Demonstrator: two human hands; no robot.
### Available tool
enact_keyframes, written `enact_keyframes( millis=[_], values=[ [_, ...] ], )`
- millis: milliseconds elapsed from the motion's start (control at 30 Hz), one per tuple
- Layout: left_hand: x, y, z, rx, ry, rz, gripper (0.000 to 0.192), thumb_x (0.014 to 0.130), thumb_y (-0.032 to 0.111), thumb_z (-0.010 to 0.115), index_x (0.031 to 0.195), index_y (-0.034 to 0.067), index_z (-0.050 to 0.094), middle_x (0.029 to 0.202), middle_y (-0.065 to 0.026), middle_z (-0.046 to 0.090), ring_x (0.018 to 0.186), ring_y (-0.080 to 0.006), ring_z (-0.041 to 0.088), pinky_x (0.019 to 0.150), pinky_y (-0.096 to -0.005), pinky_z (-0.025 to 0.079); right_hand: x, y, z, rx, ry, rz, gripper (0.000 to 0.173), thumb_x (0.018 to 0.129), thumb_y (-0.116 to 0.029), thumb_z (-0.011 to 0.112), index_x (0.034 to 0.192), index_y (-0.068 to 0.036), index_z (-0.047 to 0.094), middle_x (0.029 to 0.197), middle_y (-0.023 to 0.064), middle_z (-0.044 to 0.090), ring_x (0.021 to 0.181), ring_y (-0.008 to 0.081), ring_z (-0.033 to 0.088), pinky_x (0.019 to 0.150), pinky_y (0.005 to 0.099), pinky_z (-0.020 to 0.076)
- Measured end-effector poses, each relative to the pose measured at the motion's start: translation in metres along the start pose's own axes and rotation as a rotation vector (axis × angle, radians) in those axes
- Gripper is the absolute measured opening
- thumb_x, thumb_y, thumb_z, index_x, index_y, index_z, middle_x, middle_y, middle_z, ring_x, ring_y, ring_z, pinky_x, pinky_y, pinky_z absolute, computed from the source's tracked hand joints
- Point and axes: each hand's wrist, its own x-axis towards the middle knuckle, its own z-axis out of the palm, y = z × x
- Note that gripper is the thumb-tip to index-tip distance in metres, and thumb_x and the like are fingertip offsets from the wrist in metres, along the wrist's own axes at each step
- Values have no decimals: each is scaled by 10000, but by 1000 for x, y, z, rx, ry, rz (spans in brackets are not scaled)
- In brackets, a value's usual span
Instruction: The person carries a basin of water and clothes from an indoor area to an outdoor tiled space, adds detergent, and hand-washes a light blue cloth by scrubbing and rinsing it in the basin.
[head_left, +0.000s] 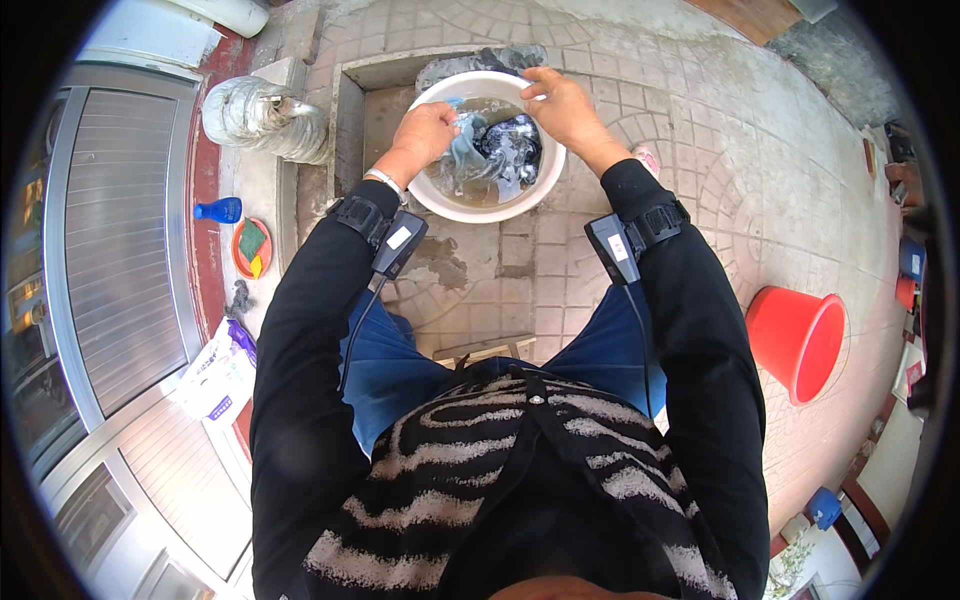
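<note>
A white plastic basin (551, 176) of murky water stands before me, partly over a low concrete-edged recess. In the water lie a light blue cloth (469, 142) and a dark, wet cloth (512, 146) with a pale patch. My left hand (426, 136) is above the basin's left side, its fingers closed at the light blue cloth, which shows on both sides of the fingertips. Over the right rim, my right hand (562, 106) has thumb and fingers a little apart, and no object shows between them.
To the left are a large clear plastic bottle (259, 120), a blue bottle (218, 211), an orange dish (240, 259) with a green scouring pad (252, 238), and a white-and-purple bag (219, 379). A red bucket (787, 337) lies tilted on the paving at right.
</note>
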Motion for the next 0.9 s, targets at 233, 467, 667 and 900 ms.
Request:
enact_keyframes(
  millis=[233, 467, 667, 900],
  values=[
    [-51, 49, -45, -705, -18, 87, 107, 893, 75, 720, 987, 45, 678, 884, 29, 657, 801, -68, 577, 754, -230, 478, -12, 32, 70, -14, -299, -175, 1067, 665, -236, 887, 1528, -37, 293, 1522, 236, 355, 1429, 360, 330, 1176, 395, 302],
    [-44, 16, -44, -1070, 30, -161, 178, 915, 196, 724, 1065, 121, 664, 996, 32, 669, 937, -78, 588, 855, -271, 457, -7, 37, 84, 562, -208, 284, 328, 875, -30, 665, 1199, -9, 623, 970, 52, 686, 904, 140, 613, 845, 272, 479],
    [-37, 7, 2, -1418, -33, -525, 464, 981, 271, 616, 1345, 37, 447, 1285, -176, 550, 1224, -365, 546, 980, -567, 490, 9, 22, 64, 892, -98, 258, 571, 815, 133, 561, 1357, -44, 529, 1171, 60, 623, 1065, 167, 602, 941, 297, 476],
    [-19, -6, 28, -1866, -68, -459, 717, 927, 542, 628, 1377, 36, 396, 1283, -202, 526, 1193, -366, 557, 993, -541, 494, -15, -35, 92, 198, -268, -246, 365, 834, -151, 768, 1181, -140, 655, 1160, 53, 601, 1062, 221, 584, 963, 346, 452]
  ],
)
